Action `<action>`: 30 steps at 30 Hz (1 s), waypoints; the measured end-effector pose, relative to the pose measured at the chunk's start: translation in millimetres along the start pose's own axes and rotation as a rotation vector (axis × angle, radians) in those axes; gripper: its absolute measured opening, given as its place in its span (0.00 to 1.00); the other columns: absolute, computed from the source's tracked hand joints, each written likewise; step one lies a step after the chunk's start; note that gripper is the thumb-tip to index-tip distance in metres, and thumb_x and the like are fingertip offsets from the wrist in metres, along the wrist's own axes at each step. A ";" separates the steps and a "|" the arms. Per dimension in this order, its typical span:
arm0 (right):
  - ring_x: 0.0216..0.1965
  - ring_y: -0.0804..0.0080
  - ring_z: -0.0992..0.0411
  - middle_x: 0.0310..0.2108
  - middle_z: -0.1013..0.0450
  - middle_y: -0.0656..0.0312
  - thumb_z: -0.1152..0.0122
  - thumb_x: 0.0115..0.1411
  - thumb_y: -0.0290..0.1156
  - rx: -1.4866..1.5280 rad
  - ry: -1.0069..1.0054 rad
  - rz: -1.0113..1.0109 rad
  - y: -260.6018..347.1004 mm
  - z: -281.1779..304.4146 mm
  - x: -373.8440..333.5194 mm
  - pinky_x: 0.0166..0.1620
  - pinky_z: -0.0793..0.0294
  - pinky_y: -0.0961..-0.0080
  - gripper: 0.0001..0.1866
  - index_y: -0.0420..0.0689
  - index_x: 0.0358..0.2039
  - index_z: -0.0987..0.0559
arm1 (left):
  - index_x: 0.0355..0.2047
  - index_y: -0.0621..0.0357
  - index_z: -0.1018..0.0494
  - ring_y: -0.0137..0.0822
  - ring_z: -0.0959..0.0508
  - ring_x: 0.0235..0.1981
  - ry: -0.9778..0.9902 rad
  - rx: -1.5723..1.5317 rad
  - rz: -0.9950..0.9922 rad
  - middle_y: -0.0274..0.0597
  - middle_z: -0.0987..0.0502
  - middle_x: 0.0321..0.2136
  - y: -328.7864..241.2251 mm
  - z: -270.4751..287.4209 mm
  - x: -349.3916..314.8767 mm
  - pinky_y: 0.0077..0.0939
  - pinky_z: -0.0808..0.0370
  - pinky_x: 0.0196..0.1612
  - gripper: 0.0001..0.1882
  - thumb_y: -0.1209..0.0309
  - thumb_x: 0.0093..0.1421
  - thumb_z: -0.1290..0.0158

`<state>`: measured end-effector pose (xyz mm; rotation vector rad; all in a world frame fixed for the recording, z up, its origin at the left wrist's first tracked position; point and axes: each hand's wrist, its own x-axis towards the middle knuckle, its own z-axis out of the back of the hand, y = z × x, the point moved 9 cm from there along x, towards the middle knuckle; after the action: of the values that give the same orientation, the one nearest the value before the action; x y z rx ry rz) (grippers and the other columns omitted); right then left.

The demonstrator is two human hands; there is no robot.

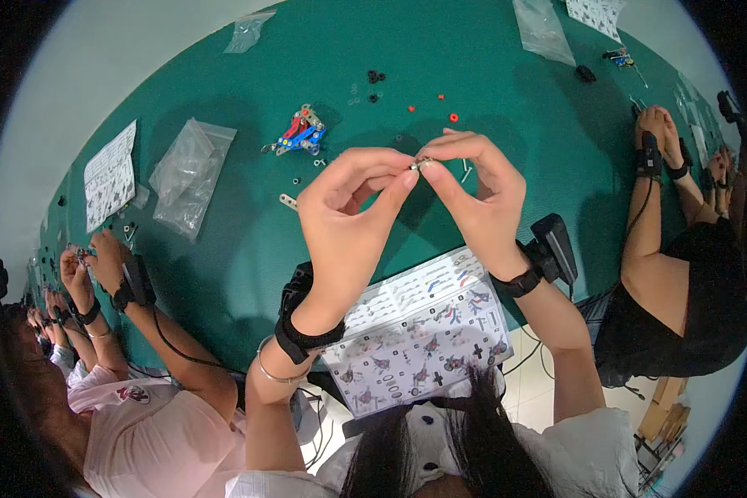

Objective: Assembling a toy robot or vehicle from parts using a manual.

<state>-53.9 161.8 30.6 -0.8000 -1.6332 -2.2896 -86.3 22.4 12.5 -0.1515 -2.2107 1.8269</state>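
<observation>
My left hand (346, 202) and my right hand (483, 199) meet above the table, thumb and forefinger of each pinched together. Between their fingertips sits a small silver metal piece (416, 166), too small and covered to tell whether it is one part or two joined. Beyond my left hand lies a partly built model (301, 133) of blue, red and silver strips. A perforated metal strip (288, 202) shows beside my left hand, and silver screws (466, 172) lie by my right fingers.
Black wheels (375, 76) and small red pieces (453, 117) lie farther back on the green table (257, 274). A clear plastic bag (194, 177) and a printed sheet (110, 177) are to the left. An instruction sheet (423, 340) lies below my hands. Co-workers' hands (657, 129) are at both sides.
</observation>
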 end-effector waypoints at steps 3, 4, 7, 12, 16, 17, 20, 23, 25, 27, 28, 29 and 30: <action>0.39 0.75 0.27 0.34 0.24 0.60 0.36 0.54 0.23 0.166 -0.032 -0.151 -10.1 -1.7 -2.9 0.46 0.30 0.78 0.05 0.40 0.32 0.22 | 0.36 0.67 0.26 0.25 0.23 0.35 -0.012 0.001 -0.026 0.39 0.22 0.35 -1.7 0.6 0.3 0.16 0.28 0.41 0.08 0.82 0.55 0.43; 0.39 0.76 0.27 0.34 0.24 0.60 0.36 0.54 0.23 0.187 -0.036 -0.194 -13.0 -2.6 -4.1 0.45 0.30 0.80 0.05 0.39 0.32 0.22 | 0.36 0.67 0.26 0.24 0.24 0.35 -0.013 0.021 -0.051 0.38 0.22 0.34 -3.9 0.5 0.2 0.16 0.28 0.40 0.08 0.82 0.54 0.43; 0.39 0.78 0.27 0.34 0.24 0.61 0.36 0.54 0.23 0.251 -0.044 -0.274 -18.3 -3.8 -6.0 0.44 0.30 0.81 0.06 0.38 0.33 0.22 | 0.35 0.66 0.26 0.24 0.24 0.33 -0.013 0.067 -0.098 0.38 0.22 0.33 -4.1 0.7 0.9 0.17 0.29 0.38 0.09 0.83 0.53 0.42; 0.39 0.78 0.28 0.36 0.24 0.60 0.37 0.55 0.23 0.400 -0.045 -0.408 -28.6 -10.8 -10.3 0.45 0.30 0.81 0.07 0.37 0.34 0.22 | 0.35 0.65 0.27 0.24 0.25 0.33 -0.013 0.094 -0.103 0.39 0.22 0.33 -4.5 2.2 0.8 0.17 0.29 0.37 0.10 0.83 0.52 0.41; 0.39 0.78 0.28 0.36 0.24 0.59 0.37 0.55 0.23 0.425 -0.055 -0.430 -28.9 -9.0 -9.7 0.45 0.30 0.81 0.07 0.36 0.35 0.22 | 0.34 0.65 0.25 0.23 0.25 0.33 -0.012 0.037 -0.077 0.38 0.22 0.33 -1.4 2.2 2.6 0.16 0.29 0.37 0.08 0.83 0.52 0.42; 0.39 0.78 0.28 0.36 0.24 0.59 0.37 0.55 0.23 0.417 -0.056 -0.402 -27.1 -7.9 -8.2 0.45 0.30 0.81 0.07 0.36 0.35 0.22 | 0.33 0.65 0.25 0.23 0.25 0.33 -0.009 0.064 -0.096 0.38 0.22 0.32 -2.8 2.2 2.9 0.16 0.29 0.37 0.07 0.83 0.52 0.42; 0.39 0.78 0.28 0.36 0.24 0.60 0.37 0.55 0.23 0.403 -0.056 -0.336 -25.9 -7.0 -6.0 0.45 0.30 0.81 0.07 0.36 0.35 0.22 | 0.32 0.65 0.24 0.23 0.24 0.32 -0.023 0.014 0.007 0.39 0.21 0.31 0.8 2.7 2.5 0.15 0.28 0.37 0.06 0.83 0.53 0.42; 0.39 0.77 0.28 0.36 0.24 0.60 0.37 0.55 0.22 0.358 -0.061 -0.291 -24.1 -5.2 -4.6 0.45 0.30 0.81 0.07 0.37 0.34 0.22 | 0.33 0.65 0.24 0.23 0.23 0.31 -0.026 0.012 0.042 0.39 0.21 0.30 3.5 4.4 2.7 0.14 0.27 0.37 0.06 0.82 0.54 0.42; 0.39 0.75 0.27 0.35 0.24 0.60 0.36 0.53 0.22 0.268 -0.048 -0.211 -20.3 -0.6 -2.1 0.46 0.30 0.78 0.07 0.38 0.34 0.22 | 0.34 0.65 0.24 0.24 0.22 0.31 -0.005 -0.029 0.068 0.40 0.20 0.30 7.4 2.7 3.2 0.15 0.27 0.37 0.06 0.81 0.54 0.42; 0.39 0.73 0.27 0.34 0.24 0.60 0.35 0.52 0.21 0.180 -0.035 -0.128 -15.8 3.2 -0.1 0.47 0.30 0.75 0.08 0.39 0.33 0.22 | 0.34 0.65 0.24 0.24 0.22 0.32 0.013 -0.068 0.091 0.41 0.20 0.31 10.4 1.4 3.2 0.16 0.27 0.38 0.06 0.80 0.55 0.42; 0.38 0.71 0.26 0.33 0.24 0.60 0.34 0.50 0.20 0.080 -0.041 -0.028 -8.1 6.1 1.0 0.48 0.30 0.71 0.08 0.40 0.33 0.21 | 0.35 0.65 0.24 0.25 0.21 0.32 0.019 -0.125 0.114 0.42 0.20 0.31 12.9 -0.1 2.9 0.16 0.26 0.39 0.07 0.80 0.55 0.42; 0.38 0.69 0.26 0.33 0.23 0.60 0.34 0.49 0.19 -0.019 -0.049 0.073 0.4 7.5 1.8 0.48 0.30 0.67 0.09 0.41 0.32 0.21 | 0.36 0.66 0.24 0.25 0.21 0.33 0.025 -0.182 0.137 0.43 0.20 0.32 14.6 -1.3 2.6 0.17 0.26 0.40 0.07 0.79 0.55 0.42; 0.38 0.69 0.26 0.33 0.23 0.60 0.34 0.49 0.19 -0.018 -0.047 0.076 1.6 7.8 2.7 0.48 0.30 0.67 0.09 0.41 0.32 0.21 | 0.36 0.66 0.24 0.25 0.21 0.33 0.023 -0.182 0.134 0.43 0.20 0.32 13.4 -1.0 2.4 0.17 0.26 0.40 0.07 0.79 0.55 0.42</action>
<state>-53.0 168.7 35.2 -0.9111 -1.5747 -2.2528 -89.5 26.6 0.0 -0.3624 -2.4011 1.6753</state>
